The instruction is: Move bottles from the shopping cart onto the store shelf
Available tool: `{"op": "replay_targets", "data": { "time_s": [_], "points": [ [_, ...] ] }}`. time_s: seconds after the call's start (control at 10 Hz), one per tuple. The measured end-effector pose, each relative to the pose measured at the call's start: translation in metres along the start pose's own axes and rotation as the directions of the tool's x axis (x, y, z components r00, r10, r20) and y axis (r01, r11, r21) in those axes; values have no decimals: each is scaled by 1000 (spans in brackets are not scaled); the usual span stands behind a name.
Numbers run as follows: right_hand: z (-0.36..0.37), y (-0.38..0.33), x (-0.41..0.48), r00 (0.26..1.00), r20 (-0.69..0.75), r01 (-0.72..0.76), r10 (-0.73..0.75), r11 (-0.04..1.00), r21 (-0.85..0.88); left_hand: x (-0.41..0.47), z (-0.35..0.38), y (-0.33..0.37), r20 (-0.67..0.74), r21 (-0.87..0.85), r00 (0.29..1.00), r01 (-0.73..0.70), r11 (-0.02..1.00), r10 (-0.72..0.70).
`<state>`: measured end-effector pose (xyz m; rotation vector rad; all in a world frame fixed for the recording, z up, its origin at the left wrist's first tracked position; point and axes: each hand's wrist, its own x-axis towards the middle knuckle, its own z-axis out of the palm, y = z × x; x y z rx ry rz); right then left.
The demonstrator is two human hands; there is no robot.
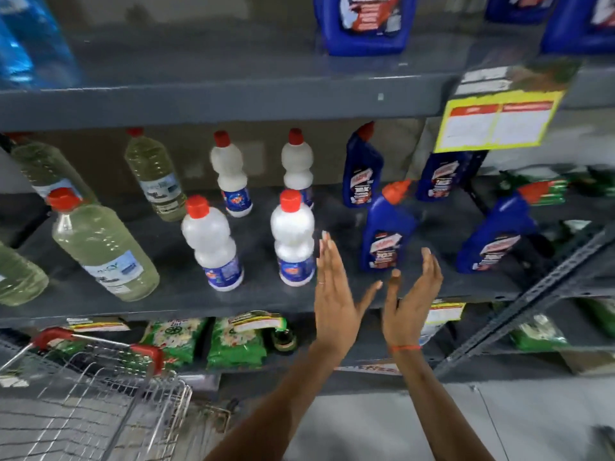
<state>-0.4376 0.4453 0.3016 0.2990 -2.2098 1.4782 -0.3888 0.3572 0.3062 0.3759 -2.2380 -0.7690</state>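
Note:
On the grey middle shelf [253,297] stand pale green bottles [104,247], white bottles with red caps [293,237] and blue angled-neck bottles [387,227]. My left hand [332,294] and my right hand [412,301] are both raised in front of the shelf edge, palms facing each other, fingers straight and apart, holding nothing. They hover just short of the nearest blue bottle, which stands upright between them and slightly behind. The wire shopping cart [100,387] with red handle grips is at the lower left; the part I see holds no bottles.
Large blue jugs [366,24] sit on the upper shelf. A yellow price sign [496,123] hangs from that shelf's edge at right. Green packets [236,341] fill the lower shelf. A slanted metal brace [532,294] crosses at right. Grey floor lies below.

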Motion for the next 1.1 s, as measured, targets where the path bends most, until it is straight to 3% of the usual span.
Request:
{"op": "replay_targets", "data": {
  "time_s": [0.1, 0.3, 0.4, 0.7, 1.1],
  "points": [
    [-27, 39, 26, 997, -37, -73, 71, 997, -37, 4, 45, 20, 30, -112, 987, 157, 981, -155],
    [-71, 113, 100, 945, -56, -324, 322, 945, -37, 30, 114, 52, -20, -241, 854, 501, 831, -520],
    [-66, 123, 108, 933, -23, -360, 359, 932, -43, 33, 121, 42, -84, -258, 809, 547, 797, -582],
    [-64, 145, 122, 933, 9, -359, 360, 933, -29, 44, 141, 55, -262, -260, 718, 591, 764, -645],
    [-71, 136, 125, 922, 50, -381, 383, 923, -56, 30, 133, 70, -271, -207, 713, 613, 763, -647]
  ]
}}
